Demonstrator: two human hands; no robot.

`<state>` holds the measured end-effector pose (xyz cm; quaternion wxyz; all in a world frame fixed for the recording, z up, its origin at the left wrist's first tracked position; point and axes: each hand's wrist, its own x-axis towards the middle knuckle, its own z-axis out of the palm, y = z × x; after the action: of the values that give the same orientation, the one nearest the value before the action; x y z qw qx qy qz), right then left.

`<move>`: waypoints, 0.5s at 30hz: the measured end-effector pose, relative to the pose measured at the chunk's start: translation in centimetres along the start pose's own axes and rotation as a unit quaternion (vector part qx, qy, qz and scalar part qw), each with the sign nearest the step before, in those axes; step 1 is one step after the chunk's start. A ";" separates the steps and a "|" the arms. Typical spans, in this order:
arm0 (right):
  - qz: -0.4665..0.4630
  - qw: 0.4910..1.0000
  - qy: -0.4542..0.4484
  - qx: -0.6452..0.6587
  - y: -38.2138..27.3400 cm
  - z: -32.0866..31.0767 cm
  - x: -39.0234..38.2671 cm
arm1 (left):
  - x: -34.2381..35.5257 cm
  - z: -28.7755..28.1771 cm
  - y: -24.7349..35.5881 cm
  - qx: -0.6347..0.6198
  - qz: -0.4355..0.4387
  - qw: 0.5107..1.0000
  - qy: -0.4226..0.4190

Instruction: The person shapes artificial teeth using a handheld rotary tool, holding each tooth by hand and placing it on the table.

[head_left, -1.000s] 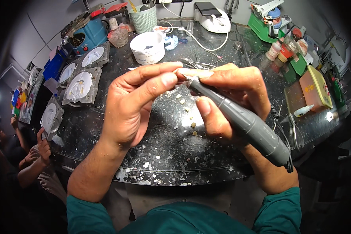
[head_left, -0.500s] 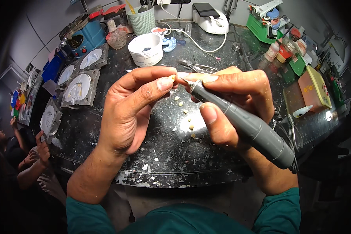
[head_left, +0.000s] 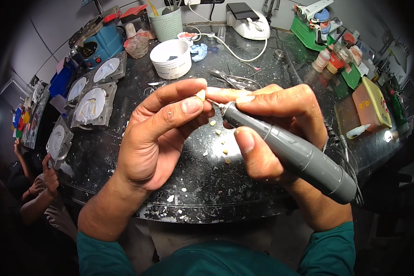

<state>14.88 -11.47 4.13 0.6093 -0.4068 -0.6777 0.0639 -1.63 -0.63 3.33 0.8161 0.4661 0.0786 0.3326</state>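
Observation:
Between the thumb and index finger of my left hand (head_left: 154, 131) a small cream artificial tooth (head_left: 201, 94) is pinched. My right hand (head_left: 285, 108) wraps around a dark grey rotary handpiece (head_left: 296, 158), its index finger reaching over to my left fingertips. The handpiece's thin bur (head_left: 215, 103) points left at the tooth; whether they touch I cannot tell. Below the hands, several small yellowish teeth (head_left: 218, 132) lie in a row on the black bench (head_left: 207, 184). A cable runs off the handpiece's rear end.
Behind my hands stand a white tub (head_left: 171, 69) and metal hand instruments (head_left: 234, 82). Plaster-filled metal flasks (head_left: 91, 106) sit at the left. On the right are a plastic box (head_left: 371, 103) and bottles (head_left: 321, 61). Another person's hand (head_left: 50, 177) holds a flask at far left.
The handpiece has swung slightly, its rear end lower and further right. My left hand has turned a little, and the tooth now shows more upright between the fingertips.

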 end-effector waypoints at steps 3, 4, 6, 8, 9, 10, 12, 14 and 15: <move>-0.010 1.000 0.000 -0.011 -0.3 0.0 0.1 | -0.1 0.3 0.3 -0.031 -0.021 0.999 0.013; 0.003 1.000 0.000 -0.014 -0.4 0.0 0.1 | -0.1 0.3 0.4 -0.031 -0.022 0.999 0.014; 0.018 1.000 -0.001 -0.018 -0.5 -0.1 0.2 | -0.1 0.2 0.4 -0.032 -0.023 0.999 0.015; 0.022 1.000 -0.006 -0.020 -0.6 -0.1 0.1 | -0.1 0.2 0.3 -0.017 -0.014 1.000 0.015; 0.023 0.999 -0.008 -0.021 -0.6 -0.1 0.1 | -0.1 0.3 0.3 -0.017 -0.014 1.000 0.016; 0.034 0.999 -0.004 -0.015 -0.7 0.1 0.0 | -0.2 0.3 0.3 -0.009 -0.005 1.000 0.014; 0.044 0.999 0.000 -0.009 -0.7 0.1 -0.1 | -0.2 0.2 0.3 -0.001 0.004 1.000 0.013; 0.037 0.999 -0.005 -0.020 -0.7 0.0 -0.1 | -0.3 0.1 0.3 0.001 0.003 1.000 0.014; 0.035 0.999 -0.006 -0.024 -0.6 0.0 -0.1 | -0.3 0.1 0.3 0.001 0.003 1.000 0.014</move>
<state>14.53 -11.92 4.44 0.5927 -0.4442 -0.6680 0.0717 -1.99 -0.74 3.59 0.8134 0.4623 0.0893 0.3416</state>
